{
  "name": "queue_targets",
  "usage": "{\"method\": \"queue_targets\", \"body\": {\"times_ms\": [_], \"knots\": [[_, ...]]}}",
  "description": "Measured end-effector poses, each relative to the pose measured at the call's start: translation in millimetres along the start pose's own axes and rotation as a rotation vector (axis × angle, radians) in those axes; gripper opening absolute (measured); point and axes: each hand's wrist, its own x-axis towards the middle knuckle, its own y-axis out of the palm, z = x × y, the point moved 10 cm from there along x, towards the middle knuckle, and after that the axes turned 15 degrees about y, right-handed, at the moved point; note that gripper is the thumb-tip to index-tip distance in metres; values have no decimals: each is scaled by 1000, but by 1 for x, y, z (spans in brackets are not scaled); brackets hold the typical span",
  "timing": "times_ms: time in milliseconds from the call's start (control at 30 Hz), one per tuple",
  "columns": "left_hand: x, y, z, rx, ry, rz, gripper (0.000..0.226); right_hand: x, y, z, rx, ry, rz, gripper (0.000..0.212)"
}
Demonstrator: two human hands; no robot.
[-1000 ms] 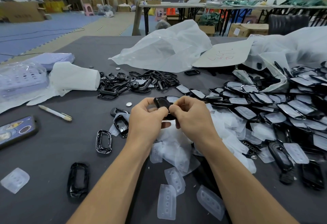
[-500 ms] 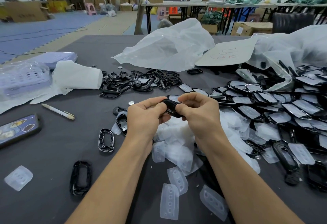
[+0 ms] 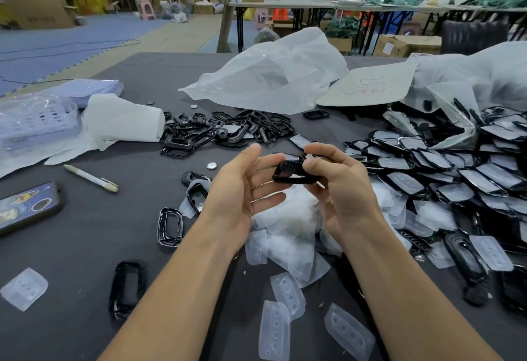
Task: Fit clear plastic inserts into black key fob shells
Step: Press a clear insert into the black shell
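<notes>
A black key fob shell point(image 3: 293, 172) is held above the table's middle. My right hand point(image 3: 340, 189) pinches its right end between thumb and fingers. My left hand point(image 3: 242, 186) is turned palm-up to the left of it, fingers relaxed and spread, with the fingertips near the shell's left end. Whether they touch it I cannot tell. Under the hands lies a heap of clear plastic inserts point(image 3: 288, 226). More inserts point(image 3: 275, 329) lie near the front edge. Empty black shells point(image 3: 169, 226) are scattered to the left.
Fitted shells point(image 3: 456, 172) cover the table's right side. A pile of black frames point(image 3: 228, 129) sits behind the hands. A phone point(image 3: 25, 206), a pen point(image 3: 91, 178), a coin cell point(image 3: 211, 165), white paper point(image 3: 122, 122) and plastic bags point(image 3: 271, 75) lie around.
My left hand has let go of the shell and opened, turning palm-up. My right hand keeps the shell, which has turned onto its edge.
</notes>
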Motion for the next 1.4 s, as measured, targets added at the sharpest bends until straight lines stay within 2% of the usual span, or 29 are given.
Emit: {"method": "queue_targets", "body": {"times_ms": [233, 467, 567, 600, 667, 767, 867, 967, 1033, 1200, 1333, 1400], "knots": [[0, -5, -1, 96, 50, -79, 28, -2, 2, 7, -104, -78, -7, 31], [2, -7, -5, 146, 123, -79, 20, -3, 0, 16, -244, -185, -64, 28], [3, -13, -8, 155, 170, -133, 22, 0, -1, 9, -111, -94, -31, 14], [4, -15, -8, 138, 171, -152, 22, 2, -4, 6, -32, -38, -29, 17], [5, -19, -7, 107, 162, -173, 21, 4, -8, 0, 59, 37, -26, 38], [6, -22, -5, 89, 151, -181, 24, 5, -10, -2, 51, 45, -16, 50], [7, -23, -5, 80, 162, -196, 26, 5, -4, -2, -69, 55, 1, 36], [7, -24, -6, 98, 182, -204, 24, 0, 12, -4, -265, 25, 80, 5], [6, -21, -7, 138, 196, -171, 26, -1, 14, -4, -333, -22, 67, 18], [6, -18, -8, 154, 210, -137, 33, -4, 12, -2, -224, -29, 47, 25], [6, -19, -7, 154, 198, -170, 18, 1, 11, -13, 13, 142, 148, 24], [6, -20, -8, 138, 208, -190, 17, 2, 11, -15, 83, 197, 188, 22]]}}
